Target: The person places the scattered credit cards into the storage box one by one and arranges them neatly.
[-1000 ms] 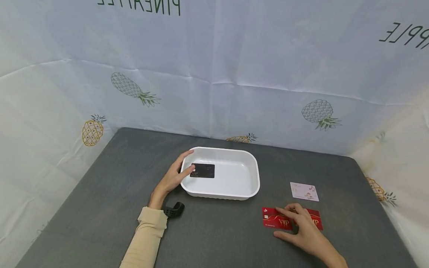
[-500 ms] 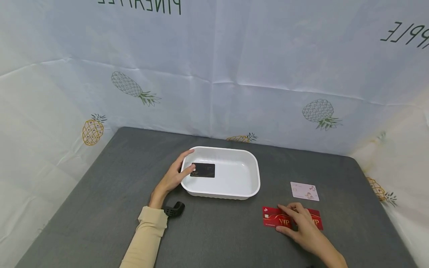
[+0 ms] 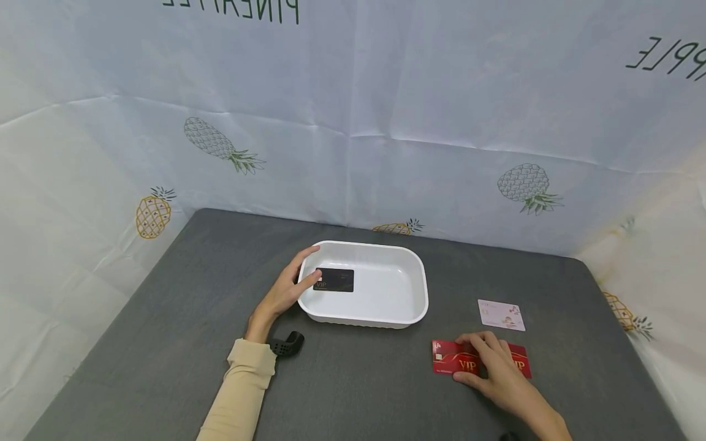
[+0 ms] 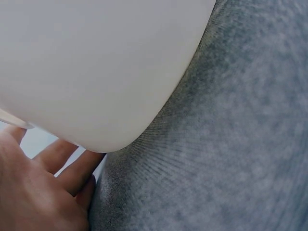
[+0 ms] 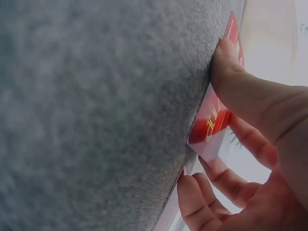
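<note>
My left hand [image 3: 283,293] grips the left end of a white plastic tray [image 3: 380,303], thumb over the rim and fingers along the outside. Inside the tray lies a black VIP card [image 3: 337,282], partly behind that thumb. My right hand [image 3: 499,373] pinches the left red VIP card [image 3: 447,357] by its long edges, thumb on the near one and fingertips at the far one. A second red VIP card [image 3: 522,361] lies to its right, mostly hidden under the hand. In the right wrist view, the pinched red card [image 5: 211,122] shows between thumb and fingers.
A pale pink card [image 3: 502,315] lies flat beyond the red cards. The grey tabletop [image 3: 353,392] runs back to a pineapple-print cloth [image 3: 353,177]. A black strap [image 3: 287,345] sits at my left wrist.
My right thumb has come in from in front of the left red card to its near edge, and the fingers have narrowed onto it. The left hand and tray have not moved.
</note>
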The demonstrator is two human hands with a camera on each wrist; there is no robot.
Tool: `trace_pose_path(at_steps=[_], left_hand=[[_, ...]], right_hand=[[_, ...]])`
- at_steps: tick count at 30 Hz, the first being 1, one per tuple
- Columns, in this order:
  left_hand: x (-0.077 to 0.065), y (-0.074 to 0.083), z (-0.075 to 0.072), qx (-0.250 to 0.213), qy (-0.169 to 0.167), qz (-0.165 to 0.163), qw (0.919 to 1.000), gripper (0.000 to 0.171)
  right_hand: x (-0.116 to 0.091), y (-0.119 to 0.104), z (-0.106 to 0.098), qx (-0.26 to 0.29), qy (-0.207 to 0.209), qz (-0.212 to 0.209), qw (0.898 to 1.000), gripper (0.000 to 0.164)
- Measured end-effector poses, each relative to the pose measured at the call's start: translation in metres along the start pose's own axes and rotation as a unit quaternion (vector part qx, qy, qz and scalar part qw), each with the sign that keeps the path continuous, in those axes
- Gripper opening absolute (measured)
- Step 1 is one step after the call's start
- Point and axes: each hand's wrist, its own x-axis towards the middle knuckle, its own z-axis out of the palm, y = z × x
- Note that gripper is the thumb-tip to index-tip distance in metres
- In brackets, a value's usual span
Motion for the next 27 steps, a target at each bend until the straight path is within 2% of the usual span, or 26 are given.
trace_pose_path(at_steps=[8,14,27], left_hand=[[0.0009,-0.0003,0.0000,-0.002,0.001,0.001,1.0000,0.061],[-0.0002,0.0001,0.0005,-0.004,0.000,-0.001,1.0000,0.061],[-0.0002,0.0002,0.0005,-0.005,-0.002,0.008,1.0000,0.061]], right_hand=[[-0.0008,-0.0048,-0.0008,0.015,0.014,-0.001,1.000,0.058],[-0.0004,-0.0081,-0.0022,0.052,0.001,0.008,0.999,0.057],[-0.0030,-0.0054,-0.0033,0.067,-0.006,-0.008,0.998,0.059]])
